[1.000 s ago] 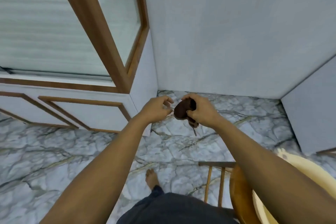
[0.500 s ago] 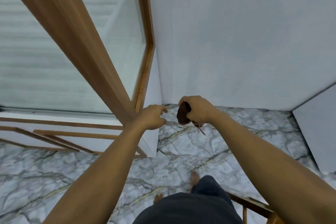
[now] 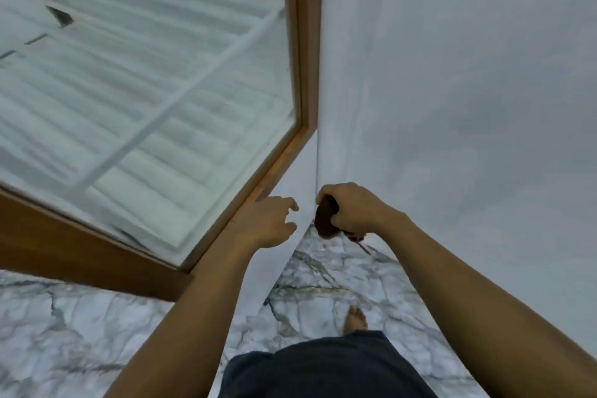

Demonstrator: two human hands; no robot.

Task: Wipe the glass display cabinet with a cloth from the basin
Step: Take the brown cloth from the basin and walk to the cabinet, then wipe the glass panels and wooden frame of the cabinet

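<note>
head view | right hand (image 3: 352, 210) centre frame, grip pressed together around a bunched dark brown cloth (image 3: 324, 220) | left hand (image 3: 269, 223) just left of it, grip loosely spread, holding nothing, apart from cloth | glass display cabinet (image 3: 135, 100) fills upper left, wooden frame (image 3: 305, 42) beside white wall (image 3: 468, 90) | marble floor (image 3: 80, 326) below, bare foot (image 3: 354, 320) lower centre

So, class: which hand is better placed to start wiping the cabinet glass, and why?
The right hand: it already grips the dark cloth. The left hand is empty with loosely curled fingers, though it sits nearer the glass panel.
</note>
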